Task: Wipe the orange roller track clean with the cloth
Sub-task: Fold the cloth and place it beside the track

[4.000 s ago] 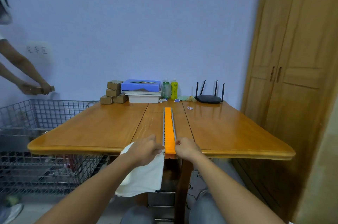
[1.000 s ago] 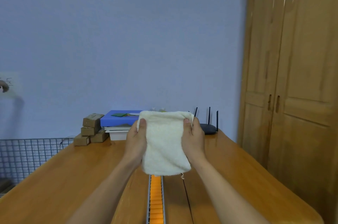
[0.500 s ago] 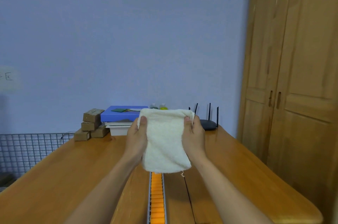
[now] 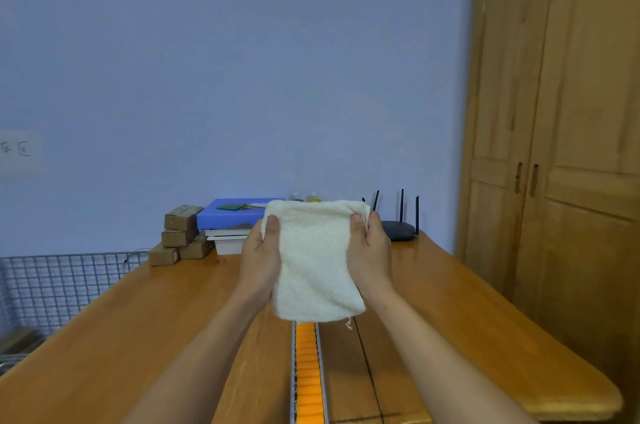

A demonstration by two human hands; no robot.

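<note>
Cream cloth (image 4: 313, 264) gripped at both top corners by left hand (image 4: 260, 257) and right hand (image 4: 371, 255), held above table (image 4: 138, 326). Orange track (image 4: 307, 375) below, unwiped. Risk: loose thread may snag rollers; slack cloth could bunch.

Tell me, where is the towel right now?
In the head view, the cloth hangs mid-frame, held up between the left hand and right hand above the orange roller track.

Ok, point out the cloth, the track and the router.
cloth (image 4: 313, 260), head view, middle of its front face
track (image 4: 307, 378), head view, orange rollers below the cloth
router (image 4: 398, 230), head view, its dark body
</note>
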